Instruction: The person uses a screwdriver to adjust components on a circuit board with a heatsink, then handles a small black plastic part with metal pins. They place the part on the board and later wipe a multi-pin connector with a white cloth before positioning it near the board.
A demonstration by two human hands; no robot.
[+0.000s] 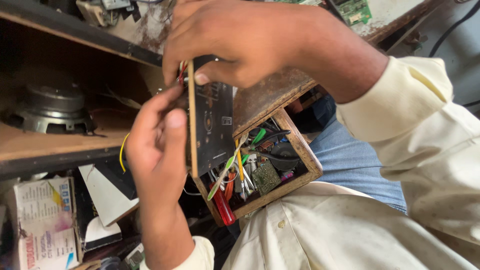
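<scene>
- Black circuit panel, seen nearly edge-on with a tan board edge on its left side, held upright at frame centre, between both hands.
- Right hand, upper centre: fingers curled over the panel's top edge, thumb pressed on its black face; closed on the panel.
- Left hand, centre left: fingers half curled, thumb raised just beside the panel's tan edge; fingertips touch the panel's back side, contact partly hidden.
- Red and white wires bunch at the panel's top left, between the two hands.
- Open wooden drawer, lower centre behind the panel: red-handled screwdriver, pliers, small green board.
- Speaker on a shelf, left.
- Worn worktop directly behind the panel.
</scene>
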